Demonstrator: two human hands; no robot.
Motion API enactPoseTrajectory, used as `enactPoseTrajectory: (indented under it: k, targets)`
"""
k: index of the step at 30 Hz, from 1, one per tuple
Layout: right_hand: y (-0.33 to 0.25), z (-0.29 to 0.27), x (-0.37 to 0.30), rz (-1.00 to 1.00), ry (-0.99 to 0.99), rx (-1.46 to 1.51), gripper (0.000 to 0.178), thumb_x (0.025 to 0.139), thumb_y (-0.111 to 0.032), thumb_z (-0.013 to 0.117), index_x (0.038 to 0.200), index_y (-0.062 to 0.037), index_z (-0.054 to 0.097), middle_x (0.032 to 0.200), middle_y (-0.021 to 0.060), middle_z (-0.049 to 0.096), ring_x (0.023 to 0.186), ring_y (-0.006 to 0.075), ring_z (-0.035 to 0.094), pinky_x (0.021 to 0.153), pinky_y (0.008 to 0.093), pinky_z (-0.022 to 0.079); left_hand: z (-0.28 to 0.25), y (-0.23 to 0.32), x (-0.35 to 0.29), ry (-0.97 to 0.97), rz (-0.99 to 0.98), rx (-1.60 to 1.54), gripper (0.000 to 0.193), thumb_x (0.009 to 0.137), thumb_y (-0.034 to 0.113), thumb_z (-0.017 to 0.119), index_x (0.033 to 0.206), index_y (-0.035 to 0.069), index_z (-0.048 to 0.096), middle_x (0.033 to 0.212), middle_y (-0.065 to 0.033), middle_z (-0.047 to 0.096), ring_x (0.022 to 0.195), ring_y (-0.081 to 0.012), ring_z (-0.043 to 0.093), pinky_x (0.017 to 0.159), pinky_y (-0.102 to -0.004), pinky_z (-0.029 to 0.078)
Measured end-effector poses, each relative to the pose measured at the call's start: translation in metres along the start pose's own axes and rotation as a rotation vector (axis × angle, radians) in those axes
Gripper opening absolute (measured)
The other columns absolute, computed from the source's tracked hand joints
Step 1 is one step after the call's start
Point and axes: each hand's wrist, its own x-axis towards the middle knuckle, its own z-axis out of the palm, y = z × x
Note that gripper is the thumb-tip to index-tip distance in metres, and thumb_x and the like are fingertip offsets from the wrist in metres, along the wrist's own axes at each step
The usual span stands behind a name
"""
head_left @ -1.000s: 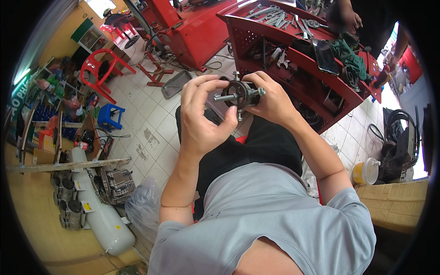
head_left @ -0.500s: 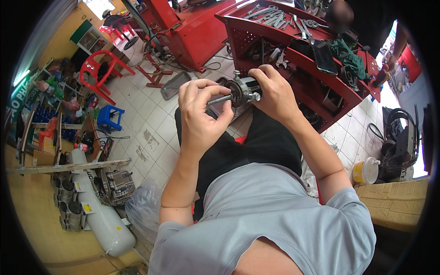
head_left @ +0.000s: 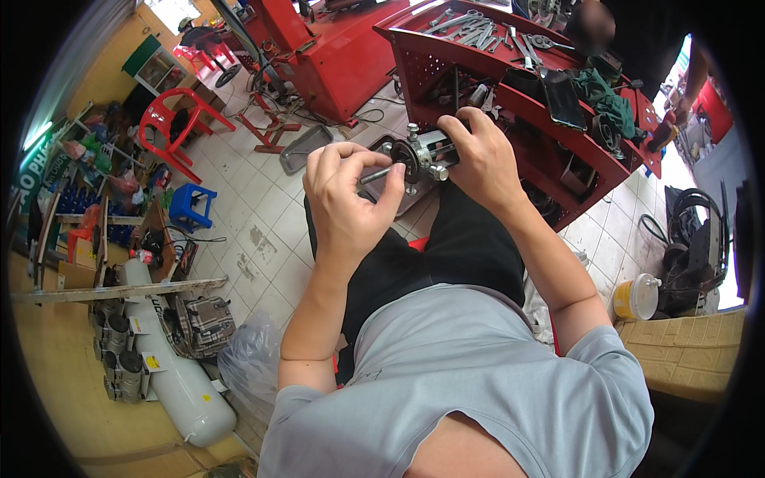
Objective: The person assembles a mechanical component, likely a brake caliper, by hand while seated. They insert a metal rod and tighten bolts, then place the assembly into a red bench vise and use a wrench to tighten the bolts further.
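Observation:
Above my lap I hold a round metal part with a dark disc-shaped face [head_left: 406,159], a silvery body and several bolts sticking out around its edge. My right hand [head_left: 480,163] is wrapped round the silvery body at its far right side. On the other side, my left hand [head_left: 349,179] pinches a thin grey metal rod [head_left: 377,174] between thumb and fingers. The rod points at the dark face, its inner end close to the centre. Whether it is joined to the part I cannot tell. Fingers hide some of the body.
Ahead stands a red tool cart [head_left: 510,80] topped with spanners [head_left: 476,30], a black phone-like slab [head_left: 563,99] and a green cloth [head_left: 594,95]. Grey trays [head_left: 307,150] lie on the floor. A co-worker [head_left: 637,40] stands at right. A blue stool [head_left: 191,205] and white tank [head_left: 187,382] are left.
The metal part has turned a little, so more of its silvery body and lower bolt show. My right hand has shifted slightly right; my left fingers have moved slightly along with the rod.

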Motion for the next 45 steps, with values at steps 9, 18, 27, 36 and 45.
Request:
enactPoseTrajectory:
  k: [9, 18, 27, 36, 45]
  targets:
    - [0.0021, 0.0016, -0.0010, -0.006, 0.001, -0.019, 0.041, 0.059, -0.002, 0.067, 0.098, -0.0099, 0.056, 0.091, 0.0100, 0.053, 0.084, 0.0269, 0.056, 0.068, 0.0364, 0.047, 0.0019, 0.0019, 0.0009, -0.001, -0.009, -0.081, 0.019, 0.066, 0.011, 0.072, 0.083, 0.007, 0.066, 0.088, -0.0065, 0.057, 0.089, -0.0246, 0.050, 0.081, -0.0358, 0.040]
    - [0.0020, 0.0017, -0.0014, -0.005, 0.000, -0.033, 0.040, 0.060, -0.002, 0.066, 0.098, -0.0103, 0.056, 0.091, 0.0102, 0.053, 0.084, 0.0270, 0.056, 0.068, 0.0364, 0.047, 0.0033, 0.0011, 0.0008, 0.011, 0.039, -0.047, 0.021, 0.065, 0.014, 0.071, 0.084, 0.009, 0.065, 0.090, -0.0060, 0.056, 0.092, -0.0256, 0.049, 0.083, -0.0380, 0.038]
    - [0.0027, 0.0026, -0.0019, 0.001, 0.003, -0.041, 0.040, 0.060, -0.002, 0.066, 0.098, -0.0111, 0.056, 0.092, 0.0110, 0.053, 0.084, 0.0275, 0.056, 0.068, 0.0369, 0.047, 0.0025, 0.0008, 0.0011, 0.006, 0.041, -0.064, 0.020, 0.064, 0.013, 0.070, 0.083, 0.008, 0.064, 0.090, -0.0048, 0.056, 0.092, -0.0244, 0.050, 0.085, -0.0377, 0.036]
    - [0.0048, 0.0028, -0.0015, -0.008, 0.033, -0.048, 0.041, 0.059, -0.002, 0.066, 0.098, -0.0109, 0.056, 0.092, 0.0109, 0.054, 0.084, 0.0278, 0.056, 0.069, 0.0371, 0.047, 0.0055, -0.0040, 0.0006, -0.006, 0.056, -0.029, 0.019, 0.067, 0.015, 0.071, 0.083, 0.007, 0.065, 0.090, -0.0053, 0.056, 0.090, -0.0245, 0.050, 0.082, -0.0369, 0.038]
    - [0.0030, 0.0007, -0.0001, -0.025, 0.033, -0.073, 0.039, 0.060, -0.003, 0.066, 0.097, -0.0110, 0.056, 0.091, 0.0109, 0.053, 0.083, 0.0275, 0.056, 0.069, 0.0369, 0.046, 0.0070, -0.0026, -0.0017, -0.031, 0.005, -0.032, 0.019, 0.068, 0.011, 0.069, 0.086, 0.006, 0.064, 0.089, -0.0064, 0.056, 0.089, -0.0244, 0.050, 0.082, -0.0372, 0.040]
